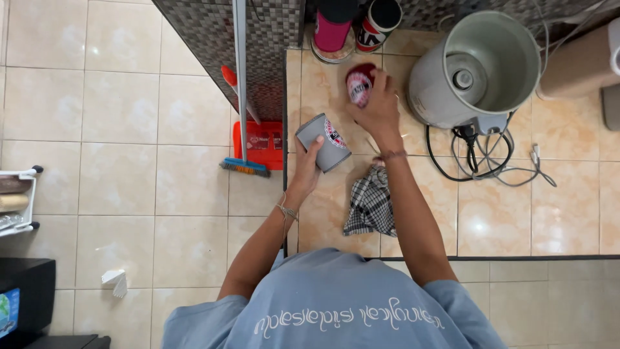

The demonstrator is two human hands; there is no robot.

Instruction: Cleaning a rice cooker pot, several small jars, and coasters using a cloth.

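My left hand (309, 169) grips a grey cylindrical can (323, 142) with a red and white label, tilted over the left edge of the tiled counter (491, 226). My right hand (379, 106) reaches further back and closes on a red can (359, 84) with a white label, held on its side above the counter. A black and white checked cloth (371, 203) lies on the counter under my right forearm.
Two more cans, a pink one (334, 26) and a red and white one (380, 21), stand at the back by the mosaic wall. A large grey open electric pot (478, 68) with a coiled black cord (478, 158) sits at the right. A broom (242, 97) and red dustpan (259, 143) stand on the floor at left.
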